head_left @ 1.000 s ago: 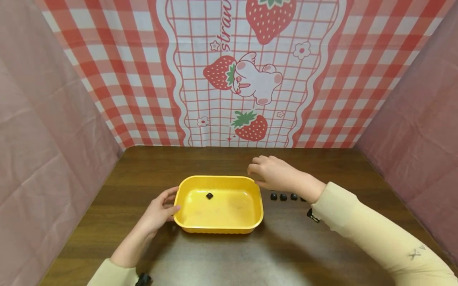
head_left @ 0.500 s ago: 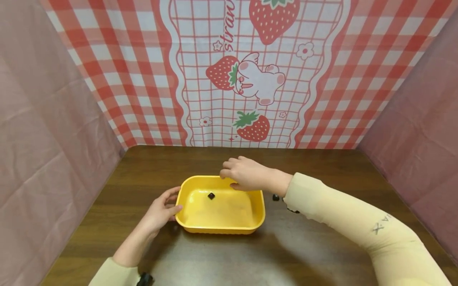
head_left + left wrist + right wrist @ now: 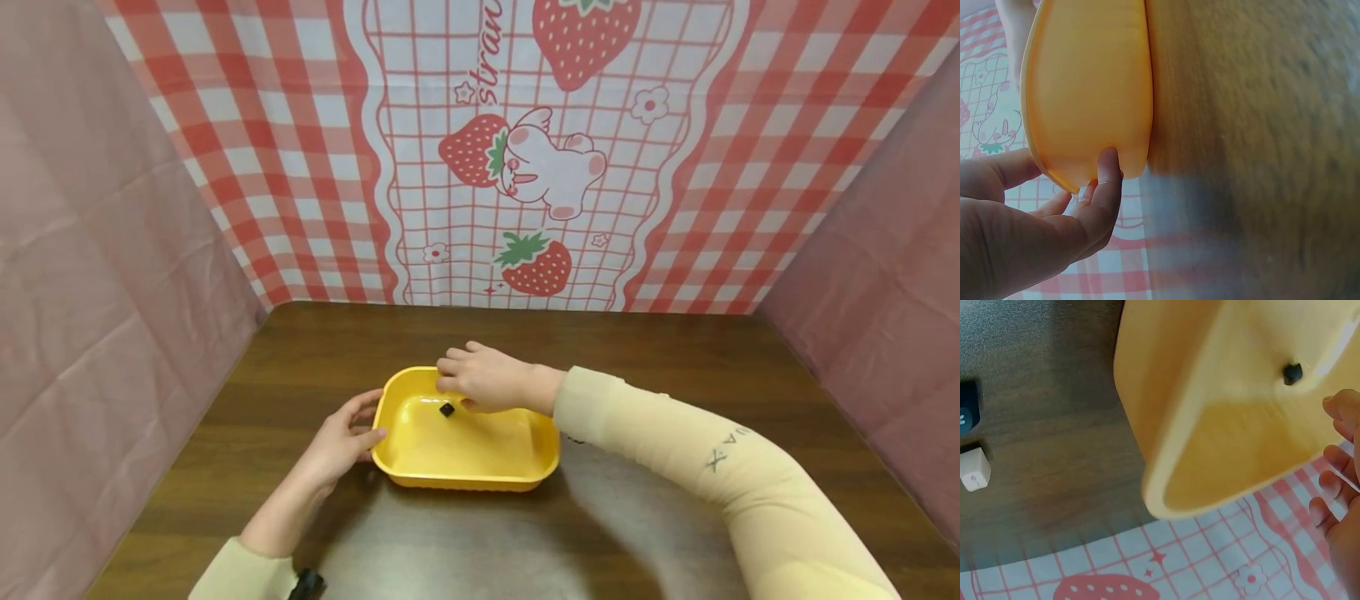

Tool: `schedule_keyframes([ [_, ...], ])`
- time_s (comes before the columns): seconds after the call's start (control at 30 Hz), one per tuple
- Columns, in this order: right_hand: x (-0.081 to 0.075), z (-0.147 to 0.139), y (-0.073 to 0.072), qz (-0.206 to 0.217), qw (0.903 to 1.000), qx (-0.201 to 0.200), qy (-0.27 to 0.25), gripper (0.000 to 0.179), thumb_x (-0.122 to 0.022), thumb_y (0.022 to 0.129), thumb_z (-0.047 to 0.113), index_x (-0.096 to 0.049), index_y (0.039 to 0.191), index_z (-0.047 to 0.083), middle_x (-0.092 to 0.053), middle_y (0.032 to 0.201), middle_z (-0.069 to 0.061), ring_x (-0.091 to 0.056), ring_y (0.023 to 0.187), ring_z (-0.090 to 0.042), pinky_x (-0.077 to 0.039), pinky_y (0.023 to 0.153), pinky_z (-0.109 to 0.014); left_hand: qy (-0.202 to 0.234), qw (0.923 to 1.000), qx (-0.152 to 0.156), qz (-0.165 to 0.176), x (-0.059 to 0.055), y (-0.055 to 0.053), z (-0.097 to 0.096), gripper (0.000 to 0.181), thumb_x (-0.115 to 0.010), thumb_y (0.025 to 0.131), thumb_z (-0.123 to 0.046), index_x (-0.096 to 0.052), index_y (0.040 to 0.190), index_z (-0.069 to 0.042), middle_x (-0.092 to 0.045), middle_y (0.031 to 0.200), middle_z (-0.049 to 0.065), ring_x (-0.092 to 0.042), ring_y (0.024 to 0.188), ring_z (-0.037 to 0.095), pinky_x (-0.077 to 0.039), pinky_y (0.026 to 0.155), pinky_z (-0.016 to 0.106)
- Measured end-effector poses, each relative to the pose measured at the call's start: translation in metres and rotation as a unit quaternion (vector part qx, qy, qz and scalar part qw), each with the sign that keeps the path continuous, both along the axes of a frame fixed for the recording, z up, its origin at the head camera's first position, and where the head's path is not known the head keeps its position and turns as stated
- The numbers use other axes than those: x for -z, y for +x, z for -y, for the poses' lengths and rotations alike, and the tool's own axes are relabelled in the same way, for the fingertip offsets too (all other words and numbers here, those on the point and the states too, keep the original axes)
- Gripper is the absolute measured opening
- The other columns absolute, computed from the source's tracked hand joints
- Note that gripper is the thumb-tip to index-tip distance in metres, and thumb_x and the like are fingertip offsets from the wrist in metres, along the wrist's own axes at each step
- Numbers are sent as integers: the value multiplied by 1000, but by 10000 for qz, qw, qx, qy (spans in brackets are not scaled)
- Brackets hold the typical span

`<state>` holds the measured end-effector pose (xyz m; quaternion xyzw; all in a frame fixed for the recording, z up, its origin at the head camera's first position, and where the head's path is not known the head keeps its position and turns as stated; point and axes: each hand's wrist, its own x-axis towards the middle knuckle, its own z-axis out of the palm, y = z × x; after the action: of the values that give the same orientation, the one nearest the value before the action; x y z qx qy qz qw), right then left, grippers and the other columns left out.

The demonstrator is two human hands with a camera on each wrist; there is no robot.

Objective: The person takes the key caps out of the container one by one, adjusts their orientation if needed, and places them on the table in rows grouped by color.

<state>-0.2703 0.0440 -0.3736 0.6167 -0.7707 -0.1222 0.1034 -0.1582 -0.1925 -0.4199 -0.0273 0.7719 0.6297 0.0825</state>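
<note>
A yellow plastic tray (image 3: 467, 482) stands on the table, with one small black keycap (image 3: 447, 409) on its floor near the back left. My left hand (image 3: 336, 446) grips the tray's left end. In the left wrist view, the fingers (image 3: 1109, 169) lie against the outer wall and rim. My right hand (image 3: 487, 379) hovers over the back of the tray, just right of that keycap. Its fingers are loosely bent and apart in the right wrist view, where the black keycap (image 3: 1292, 374) sits clear of them; nothing shows in this hand.
Right of the tray, the right wrist view shows a black keycap (image 3: 966, 412) and a white keycap (image 3: 975, 470) on the wooden table (image 3: 360, 333). My right sleeve (image 3: 660, 425) covers that area in the head view. A strawberry-print checked cloth (image 3: 300, 167) hangs behind.
My right hand has moved left, from beside the tray's right end to above its inside. The sleeve now hides the row of black keycaps. My left hand keeps its grip on the tray.
</note>
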Motion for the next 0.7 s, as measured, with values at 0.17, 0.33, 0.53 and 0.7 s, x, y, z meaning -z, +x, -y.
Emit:
schedule_keyframes([
  [0.17, 13, 5, 0, -452, 9983, -29, 373, 22, -67, 86, 26, -61, 106, 21, -56, 108, 0, -48, 98, -19, -39, 71, -33, 21, 10000, 0, 20, 0, 0, 0, 56, -54, 90, 4, -36, 142, -6, -46, 134, 27, -55, 109, 37, -55, 66, 32],
  [0.33, 21, 10, 3, -971, 9914, 32, 877, 17, -53, 96, 25, -61, 110, 22, -56, 114, 1, -48, 105, -18, -41, 79, -34, 5, 10000, -5, 27, -1, 1, 0, 56, -54, 90, 4, -36, 142, -6, -46, 134, 27, -55, 109, 36, -55, 66, 32],
  [0.53, 29, 18, 5, -1435, 9829, -35, 1157, 20, -48, 99, 26, -62, 112, 23, -56, 117, 3, -48, 110, -16, -42, 83, -34, -33, 10000, -34, 29, -1, 2, -1, 56, -55, 90, 4, -37, 142, -6, -46, 133, 26, -56, 109, 36, -55, 66, 32],
  [0.7, 34, 22, 6, -1656, 9751, 62, 1474, 21, -46, 100, 24, -62, 114, 24, -56, 120, 4, -47, 111, -15, -41, 87, -35, -20, 10000, -33, 1, -1, 1, -2, 56, -54, 90, 5, -37, 142, -5, -46, 133, 27, -55, 110, 38, -55, 66, 33],
])
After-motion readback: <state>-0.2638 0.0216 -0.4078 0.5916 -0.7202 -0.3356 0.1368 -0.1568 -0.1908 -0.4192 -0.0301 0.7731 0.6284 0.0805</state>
